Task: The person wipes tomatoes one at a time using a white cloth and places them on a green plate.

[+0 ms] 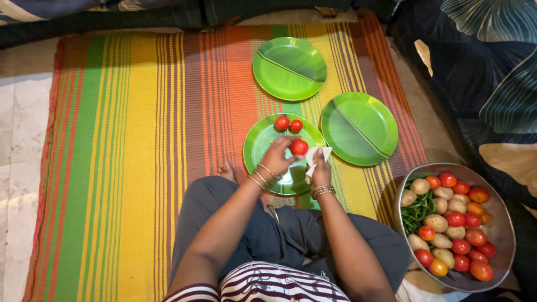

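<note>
My left hand (276,159) holds a red tomato (299,147) at its fingertips, just above the nearest green plate (258,146). Two more red tomatoes (288,124) lie side by side at the far edge of that plate. My right hand (320,170) grips a white cloth (313,158) right beside the held tomato. Both wrists wear thin bangles.
Two other green leaf-pattern plates lie bare: one at the back (289,67), one to the right (359,128). A metal basin (499,229) at my right holds several tomatoes, potatoes and green beans. All rests on a striped mat (128,140). Dark floral fabric (486,72) borders the right.
</note>
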